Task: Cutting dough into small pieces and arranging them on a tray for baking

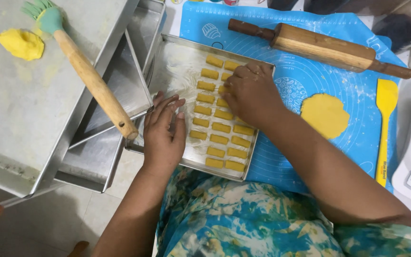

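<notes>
Your left hand (163,133) lies flat, fingers spread and gripping nothing, on the bare greased floor of the metal baking tray (167,62), just beside the left column of yellow dough pieces (220,127). Your right hand (250,93) is curled palm-down over the upper right rows; its fingertips are hidden against the dough, so you cannot tell whether it pinches a piece or only presses one. Count on the tray: roughly eighteen small rectangular pieces show, in about three columns, with more likely hidden under your right hand. One flattened yellow dough disc (325,115) sits on the blue silicone baking mat (310,28), one wooden rolling pin (319,47) lies across the mat's top, and one yellow spatula (385,128) lies along its right side. To the left, two more metal trays (120,85) are stacked, one green silicone pastry brush (84,71) with a wooden handle rests across them, and one lump of yellow dough (21,44) lies on the grey sheet. Risks as judged from here: your right wrist hangs low over set rows and could dent or smear them; pieces sit close and could stick together; the left hand's weight near the tray edge could tip or slide the tray; the brush handle overhangs and could roll off.
</notes>
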